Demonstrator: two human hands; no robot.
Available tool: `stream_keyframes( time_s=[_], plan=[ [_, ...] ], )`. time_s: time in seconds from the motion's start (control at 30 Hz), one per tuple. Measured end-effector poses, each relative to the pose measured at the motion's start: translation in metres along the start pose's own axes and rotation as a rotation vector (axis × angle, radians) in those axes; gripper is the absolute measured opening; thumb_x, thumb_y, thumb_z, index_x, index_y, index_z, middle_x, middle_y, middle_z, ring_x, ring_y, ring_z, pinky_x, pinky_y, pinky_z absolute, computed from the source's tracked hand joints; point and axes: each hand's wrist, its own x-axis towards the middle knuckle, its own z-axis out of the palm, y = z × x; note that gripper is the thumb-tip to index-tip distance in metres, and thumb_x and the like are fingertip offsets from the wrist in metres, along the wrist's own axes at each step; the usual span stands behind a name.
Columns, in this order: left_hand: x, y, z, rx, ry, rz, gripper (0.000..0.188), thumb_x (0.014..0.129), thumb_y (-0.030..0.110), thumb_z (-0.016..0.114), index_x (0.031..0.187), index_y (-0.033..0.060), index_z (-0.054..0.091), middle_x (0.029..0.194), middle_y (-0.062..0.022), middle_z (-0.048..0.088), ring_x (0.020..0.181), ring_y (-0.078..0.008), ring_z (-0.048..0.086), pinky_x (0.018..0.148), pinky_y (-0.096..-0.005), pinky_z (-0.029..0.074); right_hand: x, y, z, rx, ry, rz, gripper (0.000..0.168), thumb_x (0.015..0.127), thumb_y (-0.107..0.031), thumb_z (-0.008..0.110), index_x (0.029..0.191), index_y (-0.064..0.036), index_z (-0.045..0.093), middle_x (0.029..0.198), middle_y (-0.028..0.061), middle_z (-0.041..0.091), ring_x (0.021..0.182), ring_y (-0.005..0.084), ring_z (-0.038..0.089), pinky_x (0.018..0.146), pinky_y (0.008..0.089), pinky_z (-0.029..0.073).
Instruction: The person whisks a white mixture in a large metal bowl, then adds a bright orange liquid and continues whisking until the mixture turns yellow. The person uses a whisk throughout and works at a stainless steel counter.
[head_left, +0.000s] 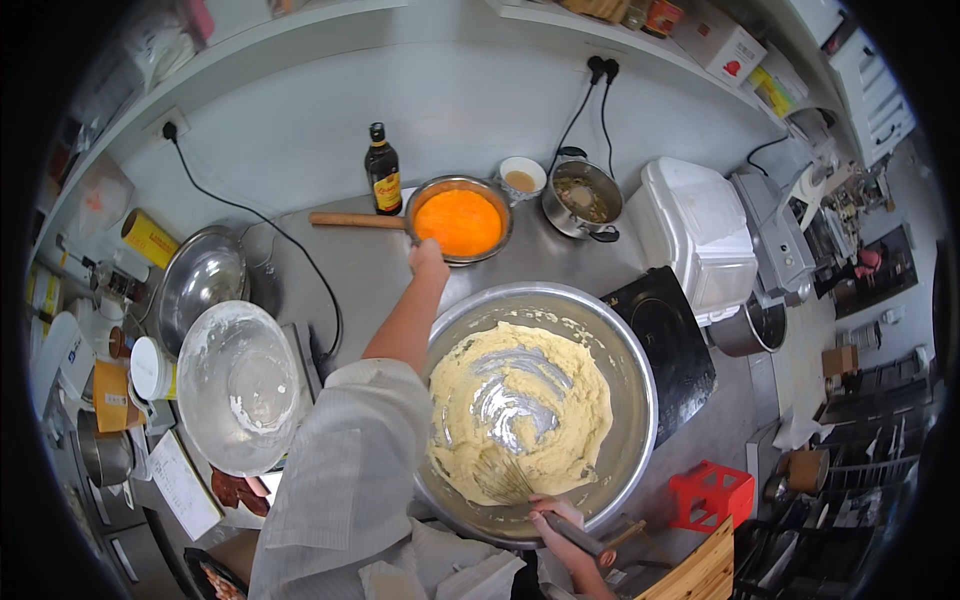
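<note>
My left hand (429, 259) reaches forward and grips the near rim of a steel bowl (504, 199) that holds an orange liquid (459, 221), like beaten egg. A wooden rod (356, 220) meets this bowl's left rim; whether it is a handle cannot be told. Close to my body, my right hand (556, 517) is closed around the handle of a wire whisk (504, 476). Its wires rest in a pale yellow, creamy mixture (592, 397), spread in a ring inside a large steel mixing bowl (641, 375). Bare metal shows in the middle.
Behind stand a dark bottle (383, 172), a small bowl (520, 178) and a steel pot (583, 199). An induction cooker (664, 345) and a white lidded bin (694, 225) are rightward. Left are a floury bowl (236, 386), a notebook (184, 484) and a black cable (285, 240).
</note>
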Motion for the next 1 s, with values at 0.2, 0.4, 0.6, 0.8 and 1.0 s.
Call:
stream_keyframes(
  time_s=[0.2,0.4,0.6,0.8,1.0],
  plan=[
    [-0.015,0.002,-0.018,-0.015,0.106,0.007,0.046,0.080,0.002,0.042,0.124,-0.0089,0.048,0.120,-0.0206,0.056,0.107,-0.0305,0.059,0.089,-0.0389,0.049,0.026,0.010,-0.027,0.229,0.002,0.217,0.007,0.083,-0.008,0.068,0.087,-0.002,0.066,0.102,0.0064,0.068,0.092,0.0114,0.060,0.083,0.0254,0.047],
    [-0.027,0.031,-0.032,-0.038,0.116,0.084,0.044,0.079,0.001,0.042,0.121,-0.0090,0.049,0.120,-0.0198,0.055,0.105,-0.0297,0.059,0.089,-0.0378,0.049,0.045,0.020,-0.044,0.376,-0.092,0.257,0.007,0.085,-0.007,0.066,0.088,-0.001,0.065,0.103,0.0075,0.068,0.092,0.0105,0.059,0.085,0.0252,0.046],
    [-0.069,0.086,-0.033,-0.059,-0.016,0.186,0.034,0.069,-0.004,0.045,0.102,-0.0058,0.053,0.098,-0.0137,0.055,0.084,-0.0242,0.056,0.074,-0.0361,0.047,0.060,0.018,-0.054,0.325,-0.156,0.186,0.007,0.086,-0.006,0.065,0.090,0.000,0.065,0.104,0.0081,0.068,0.092,0.0115,0.060,0.085,0.0263,0.047],
    [-0.130,0.145,-0.035,0.116,0.000,0.346,0.021,0.061,-0.003,0.049,0.082,-0.0022,0.051,0.082,-0.0091,0.051,0.072,-0.0203,0.048,0.062,-0.0334,0.040,0.060,0.009,-0.062,0.138,-0.226,0.056,0.006,0.084,-0.006,0.065,0.089,-0.003,0.066,0.101,0.0082,0.068,0.090,0.0140,0.062,0.083,0.0268,0.048],
    [-0.197,0.161,-0.059,0.178,-0.062,0.317,0.023,0.058,-0.004,0.050,0.081,-0.0021,0.051,0.081,-0.0089,0.051,0.073,-0.0208,0.048,0.063,-0.0326,0.040,0.060,0.011,-0.069,0.050,-0.174,-0.221,0.004,0.079,-0.004,0.066,0.083,-0.004,0.065,0.094,0.0094,0.069,0.084,0.0218,0.062,0.079,0.0315,0.048]
  ],
)
